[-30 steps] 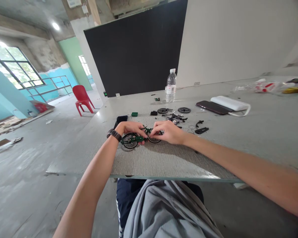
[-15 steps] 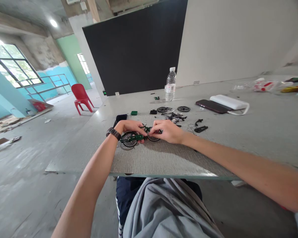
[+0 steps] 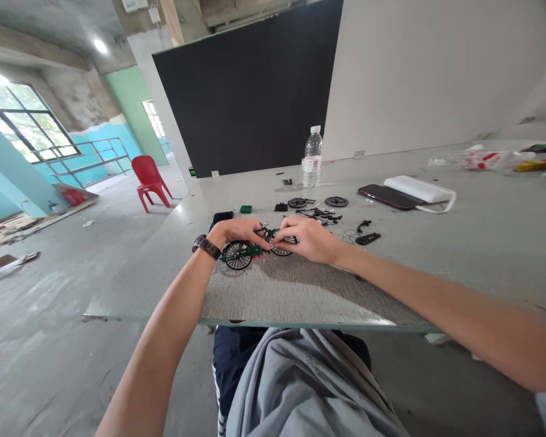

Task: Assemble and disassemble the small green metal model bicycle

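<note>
Left hand (image 3: 241, 229) grips the sideways-on green model bicycle (image 3: 255, 250); right fingers (image 3: 287, 233) pinch together (on what, unclear) at its right-hand wheel (image 3: 282, 252).

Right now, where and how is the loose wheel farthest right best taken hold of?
Probably the rim of the loose wheel, pinched across opposite edges by the right hand coming from above, on the wheel's right: it lies flat, and dark loose parts sit close on its near left.
</note>
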`<state>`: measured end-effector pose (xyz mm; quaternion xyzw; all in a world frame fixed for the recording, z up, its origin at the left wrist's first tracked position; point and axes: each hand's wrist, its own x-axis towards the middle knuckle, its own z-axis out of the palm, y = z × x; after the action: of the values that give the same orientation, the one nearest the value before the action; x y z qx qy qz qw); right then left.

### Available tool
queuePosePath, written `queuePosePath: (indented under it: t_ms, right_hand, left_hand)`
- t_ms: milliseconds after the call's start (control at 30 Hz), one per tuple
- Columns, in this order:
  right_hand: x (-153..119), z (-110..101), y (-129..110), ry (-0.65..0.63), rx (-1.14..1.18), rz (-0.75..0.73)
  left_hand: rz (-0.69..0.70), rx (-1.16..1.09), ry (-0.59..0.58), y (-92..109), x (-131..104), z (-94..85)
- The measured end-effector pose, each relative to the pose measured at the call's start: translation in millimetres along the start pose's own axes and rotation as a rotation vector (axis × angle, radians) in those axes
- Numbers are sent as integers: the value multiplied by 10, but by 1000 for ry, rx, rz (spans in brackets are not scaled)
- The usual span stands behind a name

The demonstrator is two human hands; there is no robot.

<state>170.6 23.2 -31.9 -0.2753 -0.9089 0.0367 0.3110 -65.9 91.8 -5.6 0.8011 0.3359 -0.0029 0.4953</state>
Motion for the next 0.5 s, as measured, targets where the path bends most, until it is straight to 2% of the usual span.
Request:
queuePosePath:
  t_ms: [100,200,300,367,500]
  right_hand:
    - [9,-22,-29,43,-16,-49]
    - [10,-39,-35,83,-30,-68]
    - [11,-71,-2,215,-44,-3]
    - [13,-103,37,287,-20,67]
    - [12,-157,99,282,128,190]
  left_hand:
    - [14,89,64,38,-39,-26]
    - [30,58,58,55,-67,-36]
    - [87,31,105,80,-92,-41]
    - [136,39,189,109,-106,-39]
    - [241,75,355,175,-112,-16]
